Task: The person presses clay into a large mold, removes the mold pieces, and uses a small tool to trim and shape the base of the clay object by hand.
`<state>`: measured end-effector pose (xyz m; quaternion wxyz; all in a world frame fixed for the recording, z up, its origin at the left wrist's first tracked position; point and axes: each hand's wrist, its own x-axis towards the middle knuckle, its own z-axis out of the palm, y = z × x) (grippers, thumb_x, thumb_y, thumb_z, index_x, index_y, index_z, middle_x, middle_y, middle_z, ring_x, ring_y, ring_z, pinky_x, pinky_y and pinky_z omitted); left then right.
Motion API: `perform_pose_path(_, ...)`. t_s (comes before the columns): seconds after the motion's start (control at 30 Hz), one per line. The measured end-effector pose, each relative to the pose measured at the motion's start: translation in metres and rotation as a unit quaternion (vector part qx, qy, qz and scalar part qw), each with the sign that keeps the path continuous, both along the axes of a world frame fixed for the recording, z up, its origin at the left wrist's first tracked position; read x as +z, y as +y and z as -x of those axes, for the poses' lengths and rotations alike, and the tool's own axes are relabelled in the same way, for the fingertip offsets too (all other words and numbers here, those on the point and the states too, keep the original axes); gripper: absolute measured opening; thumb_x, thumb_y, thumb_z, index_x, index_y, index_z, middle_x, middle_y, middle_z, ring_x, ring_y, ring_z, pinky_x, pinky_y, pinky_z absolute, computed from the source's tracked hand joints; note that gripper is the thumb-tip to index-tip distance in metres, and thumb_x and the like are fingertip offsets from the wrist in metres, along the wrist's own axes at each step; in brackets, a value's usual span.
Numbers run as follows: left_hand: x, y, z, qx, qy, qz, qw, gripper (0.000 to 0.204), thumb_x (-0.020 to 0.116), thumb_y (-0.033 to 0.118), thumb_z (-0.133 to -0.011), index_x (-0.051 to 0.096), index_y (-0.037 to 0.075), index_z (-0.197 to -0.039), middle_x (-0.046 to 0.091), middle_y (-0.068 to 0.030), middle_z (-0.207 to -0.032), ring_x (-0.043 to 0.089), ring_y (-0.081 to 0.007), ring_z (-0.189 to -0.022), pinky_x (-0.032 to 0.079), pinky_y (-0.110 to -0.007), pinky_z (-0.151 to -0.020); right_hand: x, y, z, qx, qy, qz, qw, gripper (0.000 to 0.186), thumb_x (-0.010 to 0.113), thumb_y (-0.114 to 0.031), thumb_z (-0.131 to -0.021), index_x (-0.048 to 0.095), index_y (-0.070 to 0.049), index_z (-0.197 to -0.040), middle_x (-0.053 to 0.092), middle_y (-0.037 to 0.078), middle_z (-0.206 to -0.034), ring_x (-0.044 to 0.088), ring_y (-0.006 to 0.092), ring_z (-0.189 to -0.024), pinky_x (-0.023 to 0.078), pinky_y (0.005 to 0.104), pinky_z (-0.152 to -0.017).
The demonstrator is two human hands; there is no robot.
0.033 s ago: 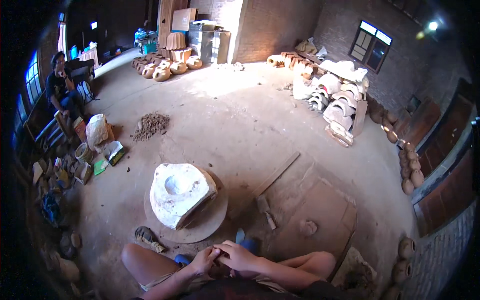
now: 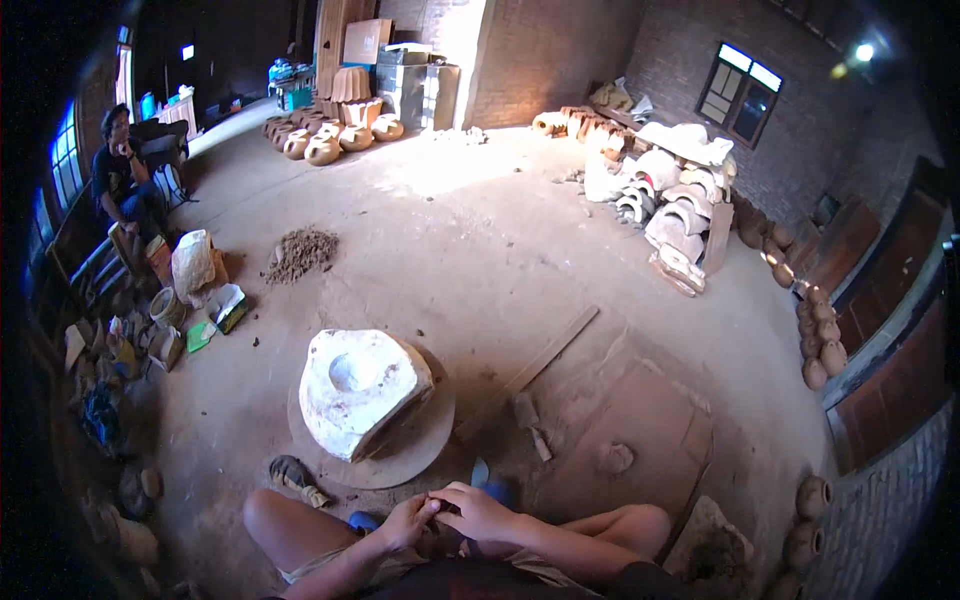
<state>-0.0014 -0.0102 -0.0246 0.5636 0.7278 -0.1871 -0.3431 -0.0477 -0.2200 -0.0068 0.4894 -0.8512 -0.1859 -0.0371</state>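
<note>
I sit on the floor with bare knees apart. My left hand (image 2: 405, 522) and my right hand (image 2: 482, 512) meet just in front of me, fingertips touching; whether something small is pinched between them is hidden. Just ahead of them a white plaster block (image 2: 360, 392) with a round hollow on top rests on a round wooden disc (image 2: 425, 450). A crumpled rag (image 2: 295, 473) lies by my left knee.
A wooden plank (image 2: 530, 368) and a cardboard sheet (image 2: 655, 420) lie to the right. A clay heap (image 2: 300, 253), bags and tools sit left, near a seated person (image 2: 125, 180). Clay pots (image 2: 330, 140) stand at the back, white moulds (image 2: 670, 205) and more pots (image 2: 820, 345) on the right.
</note>
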Motion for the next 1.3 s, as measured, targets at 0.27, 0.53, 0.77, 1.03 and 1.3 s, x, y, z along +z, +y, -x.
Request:
perform_pose_path(0.27,0.012,0.006,0.000,0.035,0.151,0.071,0.985,0.055,0.047,0.051,-0.113,0.073,0.003,-0.102,0.067,0.0000,-0.080,0.058,-0.0115,-0.064,0.048,-0.026,-0.059,0.003,0.011,0.010,-0.019,-0.032,0.043,0.998,0.025,0.074,-0.023,-0.098,0.069,0.000,-0.107,0.068,0.017,-0.096,0.070,0.0357,-0.088,0.056,0.0426,-0.074)
perform_pose_path(0.53,0.021,0.001,-0.018,0.049,0.302,0.010,0.952,0.053,0.057,0.052,-0.109,0.072,0.001,-0.109,0.073,-0.0047,-0.096,0.066,-0.0131,-0.084,0.052,-0.027,-0.073,0.003,0.002,0.010,-0.014,-0.081,0.185,0.979,0.028,0.075,-0.024,-0.098,0.069,-0.001,-0.111,0.068,0.017,-0.099,0.071,0.0331,-0.087,0.057,0.0422,-0.068)
perform_pose_path(0.77,0.001,0.005,-0.029,0.009,0.221,0.033,0.975,0.033,0.067,0.035,-0.107,0.068,0.002,-0.108,0.067,-0.0005,-0.091,0.060,-0.0088,-0.080,0.048,-0.026,-0.070,0.009,0.000,0.001,-0.055,0.014,-0.030,0.998,0.027,0.074,-0.021,-0.098,0.071,0.001,-0.114,0.071,0.019,-0.105,0.071,0.0390,-0.096,0.057,0.0435,-0.084)
perform_pose_path(1.03,0.044,0.009,-0.074,0.270,-0.028,0.083,0.959,0.029,0.054,0.036,-0.113,0.061,0.009,-0.104,0.061,-0.0016,-0.079,0.055,-0.0078,-0.069,0.038,-0.025,-0.059,0.015,-0.011,0.006,-0.084,0.072,-0.094,0.989,0.027,0.076,-0.024,-0.098,0.073,0.001,-0.109,0.075,0.017,-0.102,0.074,0.0316,-0.100,0.056,0.0391,-0.086)
perform_pose_path(1.3,0.011,0.033,-0.181,0.282,-0.435,-0.065,0.853,0.029,0.056,0.019,-0.110,0.056,-0.006,-0.125,0.064,-0.0172,-0.110,0.062,-0.0277,-0.110,0.050,-0.043,-0.096,-0.024,-0.050,0.009,-0.155,0.275,-0.262,0.912,0.027,0.064,-0.023,-0.108,0.069,0.000,-0.122,0.070,0.003,-0.094,0.066,0.0103,-0.083,0.057,0.0299,-0.076)
